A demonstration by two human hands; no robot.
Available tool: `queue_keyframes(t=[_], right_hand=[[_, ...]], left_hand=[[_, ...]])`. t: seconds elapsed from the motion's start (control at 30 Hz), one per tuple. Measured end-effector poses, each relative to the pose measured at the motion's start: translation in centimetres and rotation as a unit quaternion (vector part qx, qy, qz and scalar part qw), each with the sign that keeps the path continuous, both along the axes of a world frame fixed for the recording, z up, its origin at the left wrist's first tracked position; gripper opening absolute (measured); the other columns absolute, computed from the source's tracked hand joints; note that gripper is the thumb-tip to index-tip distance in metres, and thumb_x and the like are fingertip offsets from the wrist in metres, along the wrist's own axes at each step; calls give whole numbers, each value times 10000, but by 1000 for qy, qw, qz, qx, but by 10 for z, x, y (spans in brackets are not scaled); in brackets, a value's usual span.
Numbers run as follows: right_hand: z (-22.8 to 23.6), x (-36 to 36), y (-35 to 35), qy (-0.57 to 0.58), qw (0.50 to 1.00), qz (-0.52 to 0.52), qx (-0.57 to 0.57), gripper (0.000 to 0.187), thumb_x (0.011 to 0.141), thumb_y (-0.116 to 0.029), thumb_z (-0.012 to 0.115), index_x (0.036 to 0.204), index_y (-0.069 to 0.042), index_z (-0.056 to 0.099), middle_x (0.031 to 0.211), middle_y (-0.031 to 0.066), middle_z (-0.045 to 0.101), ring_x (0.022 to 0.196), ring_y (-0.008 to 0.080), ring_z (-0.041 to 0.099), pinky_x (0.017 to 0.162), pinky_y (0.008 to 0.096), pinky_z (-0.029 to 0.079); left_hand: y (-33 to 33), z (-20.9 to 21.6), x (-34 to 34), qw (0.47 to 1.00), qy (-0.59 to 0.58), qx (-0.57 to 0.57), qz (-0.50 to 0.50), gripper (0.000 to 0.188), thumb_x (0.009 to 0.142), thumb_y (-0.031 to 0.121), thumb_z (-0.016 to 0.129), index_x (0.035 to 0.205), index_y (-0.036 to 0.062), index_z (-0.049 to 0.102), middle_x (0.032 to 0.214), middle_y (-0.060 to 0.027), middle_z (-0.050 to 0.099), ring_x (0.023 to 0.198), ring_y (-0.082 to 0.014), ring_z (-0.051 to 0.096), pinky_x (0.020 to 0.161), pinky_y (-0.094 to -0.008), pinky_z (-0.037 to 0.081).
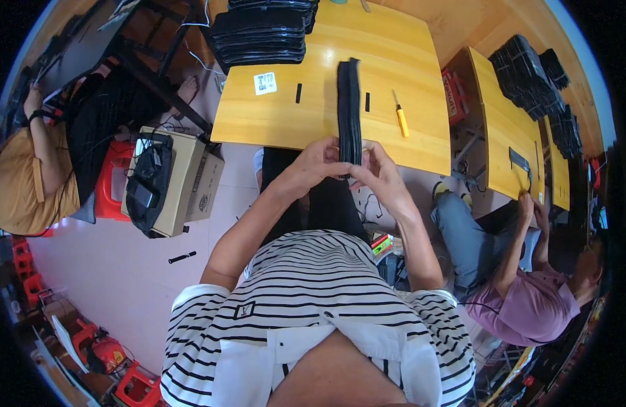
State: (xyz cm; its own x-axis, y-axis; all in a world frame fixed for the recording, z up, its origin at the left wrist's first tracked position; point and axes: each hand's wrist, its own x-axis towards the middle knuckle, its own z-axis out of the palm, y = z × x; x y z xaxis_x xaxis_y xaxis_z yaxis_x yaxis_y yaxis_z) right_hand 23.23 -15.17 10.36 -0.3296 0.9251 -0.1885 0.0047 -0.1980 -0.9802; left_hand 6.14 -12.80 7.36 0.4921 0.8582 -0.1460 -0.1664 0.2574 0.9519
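Apparently long, flat black strips, stacked, lying across the table.

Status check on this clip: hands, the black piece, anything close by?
Left hand and right hand both pinch the near end of the long black strip. Strip lies along the wooden table. Yellow-handled tool right of it, apart.

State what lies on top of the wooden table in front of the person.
On the table: a long black strip gripped at its near end by the left hand and right hand, an orange-handled tool, black stacks, a white label. The hands hide the strip's end.
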Motion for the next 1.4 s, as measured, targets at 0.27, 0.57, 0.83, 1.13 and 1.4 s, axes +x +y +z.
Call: queue_keyframes(t=[0.27, 0.57, 0.83, 1.13, 1.4], right_hand=[[5, 1, -4, -125, 983, -53, 124, 587, 723, 38, 655, 1256, -54, 427, 865, 26, 505, 821, 109, 533, 672, 217, 478], [20, 12, -3, -145, 964, 33, 219, 395, 749, 13, 610, 1136, -66, 593, 933, 73, 489, 881, 158, 512, 724, 254, 450], [27, 17, -6, -154, 939, 52, 303, 357, 756, 11, 583, 1110, -34, 603, 900, 103, 505, 814, 193, 524, 706, 268, 442], [25, 19, -10, -117, 935, 14, 335, 301, 773, 62, 554, 1059, -3, 621, 892, 115, 581, 826, 183, 560, 705, 248, 437], [17, 19, -7, -100, 945, -27, 311, 225, 807, 3, 564, 1022, 13, 629, 911, 110, 596, 845, 183, 562, 728, 251, 429]], left_hand=[[4, 3, -2, 974, -148, -169, -32, 290, 811, 117, 621, 1058, 5, 516, 935, -63, 593, 819, -123, 599, 737, -264, 498], [3, 13, -4, 977, -139, -147, -74, 323, 802, 164, 650, 1064, 16, 533, 941, -58, 595, 830, -111, 588, 756, -254, 488], [-4, 25, -2, 972, -169, -141, -87, 298, 809, 157, 644, 1052, 14, 548, 946, -52, 597, 829, -114, 589, 761, -265, 492], [-9, 27, 1, 969, -201, -115, -90, 267, 813, 124, 625, 1043, 12, 548, 939, -49, 596, 848, -111, 582, 777, -266, 484], [-8, 22, 6, 978, -184, -77, -56, 252, 813, 152, 622, 1021, 31, 549, 884, -17, 598, 797, -77, 562, 713, -224, 450]])
